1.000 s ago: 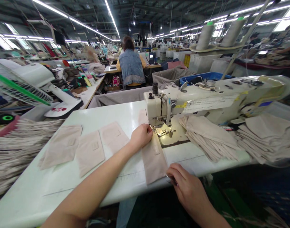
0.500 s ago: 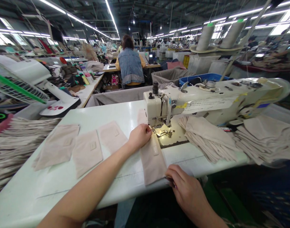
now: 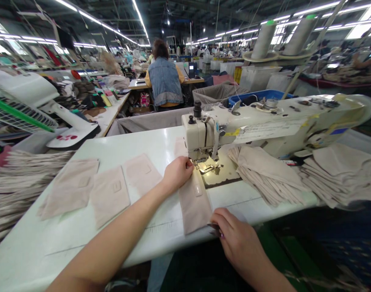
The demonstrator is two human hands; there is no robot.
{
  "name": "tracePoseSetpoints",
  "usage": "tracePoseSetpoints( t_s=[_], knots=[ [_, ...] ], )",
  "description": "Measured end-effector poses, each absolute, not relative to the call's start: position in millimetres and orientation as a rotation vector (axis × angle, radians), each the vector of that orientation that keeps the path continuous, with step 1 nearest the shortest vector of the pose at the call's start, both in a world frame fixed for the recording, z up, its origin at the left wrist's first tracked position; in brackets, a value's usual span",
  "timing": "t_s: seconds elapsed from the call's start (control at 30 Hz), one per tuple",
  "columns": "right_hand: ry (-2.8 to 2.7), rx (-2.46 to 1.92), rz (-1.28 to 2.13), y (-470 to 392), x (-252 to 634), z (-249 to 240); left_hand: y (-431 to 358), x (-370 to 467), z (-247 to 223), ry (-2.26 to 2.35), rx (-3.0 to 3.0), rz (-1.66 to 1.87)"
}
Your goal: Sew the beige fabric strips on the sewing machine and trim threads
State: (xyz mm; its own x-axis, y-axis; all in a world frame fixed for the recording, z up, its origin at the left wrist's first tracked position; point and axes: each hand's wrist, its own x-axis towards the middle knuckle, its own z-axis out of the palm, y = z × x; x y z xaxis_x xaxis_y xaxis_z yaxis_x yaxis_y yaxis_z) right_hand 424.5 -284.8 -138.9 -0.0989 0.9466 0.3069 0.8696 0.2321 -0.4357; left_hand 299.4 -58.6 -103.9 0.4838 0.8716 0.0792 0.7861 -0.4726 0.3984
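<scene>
A beige fabric piece (image 3: 195,209) with a small raised label lies lengthwise on the sewing table, its far part beside the presser foot of the sewing machine (image 3: 200,140). My left hand (image 3: 179,172) is closed in a pinch at its left edge, close to the needle area; the fingertips are partly hidden. At the near right corner of the fabric, my right hand (image 3: 234,233) is closed round small thread snips (image 3: 215,229), whose dark pointed blades stick out to the left. The snips' grip is mostly hidden by the fingers.
Several labelled beige pieces (image 3: 110,196) lie left on the table (image 3: 151,243). Fabric stacks (image 3: 264,174) rest right of the needle plate. A thick fabric pile (image 3: 18,190) and a white fan (image 3: 24,89) are at far left. A person (image 3: 164,79) sits ahead.
My right hand has drawn slightly back from the fabric corner, and the snips' blades now show. My left hand keeps its place by the presser foot. The view has shifted slightly.
</scene>
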Motion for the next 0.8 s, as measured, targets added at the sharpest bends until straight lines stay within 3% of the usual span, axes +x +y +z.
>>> tracePoseSetpoints(
  t_s=[0.33, 0.57, 0.8],
  knots=[
    [-1.997, -1.672, 0.152, -284, 422, -135, -86, 292, -79, 1.434, 2.908, 0.334],
    [-2.080, -1.537, -0.023, -296, 430, -144, -169, 251, -83, 0.362, 2.948, 0.089],
    [-2.146, -1.571, 0.055, -290, 434, -140, -179, 228, -114, 0.189, 3.110, 0.286]
  ],
)
